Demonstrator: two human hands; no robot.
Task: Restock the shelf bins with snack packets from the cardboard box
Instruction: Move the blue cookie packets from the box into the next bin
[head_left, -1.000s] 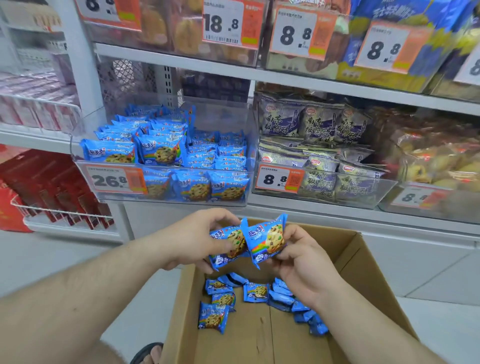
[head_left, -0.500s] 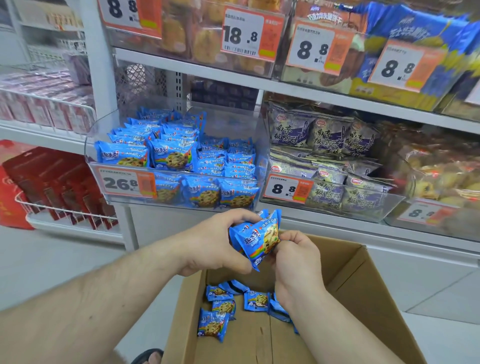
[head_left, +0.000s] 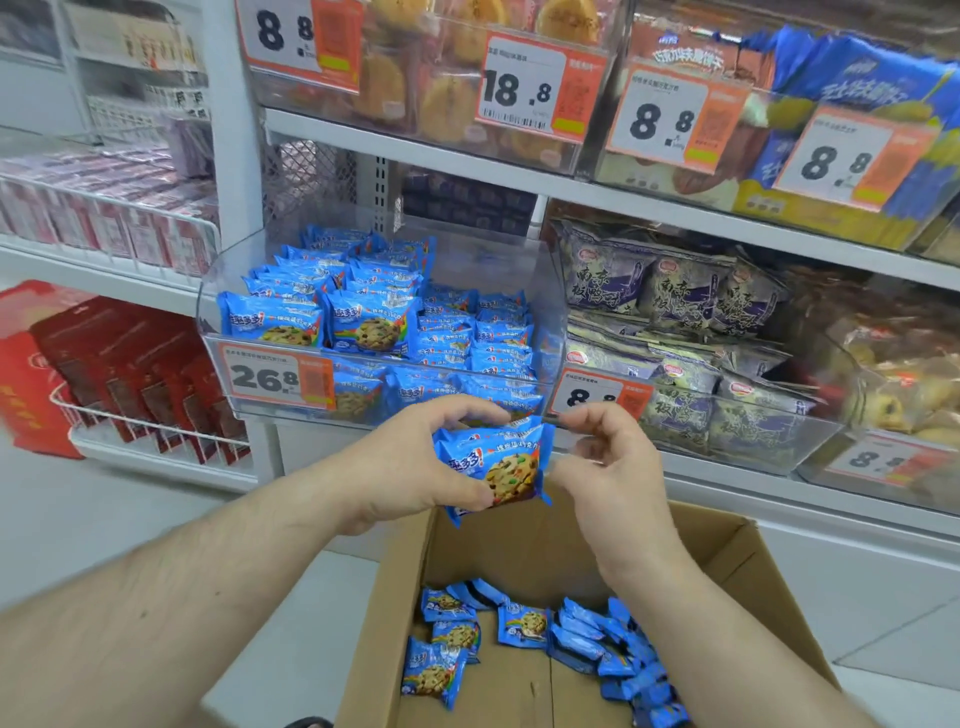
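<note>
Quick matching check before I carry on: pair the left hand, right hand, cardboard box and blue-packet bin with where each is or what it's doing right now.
Things:
1. left hand
2. right hand
3. box
4. bin

States:
A. on the shelf, price tag 26.8 on its front
B. grips a stack of blue packets
C. below the hands, loose blue packets on its bottom
D. beside the stack, fingers loosely curled, holding nothing

Pairs: 1-B, 2-D, 3-C, 4-A
</note>
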